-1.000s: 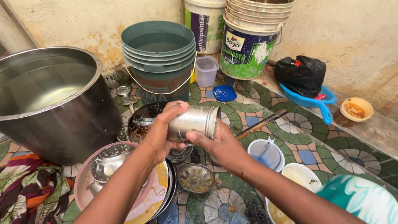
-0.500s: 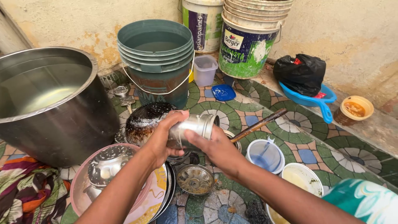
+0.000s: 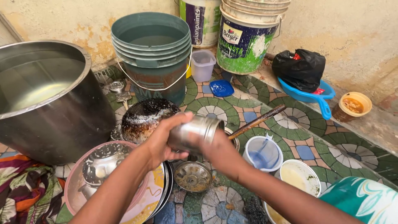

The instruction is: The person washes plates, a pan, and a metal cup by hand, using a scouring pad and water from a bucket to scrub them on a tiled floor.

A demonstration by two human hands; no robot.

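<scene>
You are over a patterned tile floor beside a stained wall, with dishes spread below you. Your left hand and right hand grip a steel tumbler between them, tipped on its side above a small steel strainer. The left fingers wrap around its base; the right fingers are mostly hidden behind the cup, so you cannot tell their spread. A big steel pot is cut off at the left edge, and a pink plate runs out at the bottom. Stacked green buckets stand behind.
</scene>
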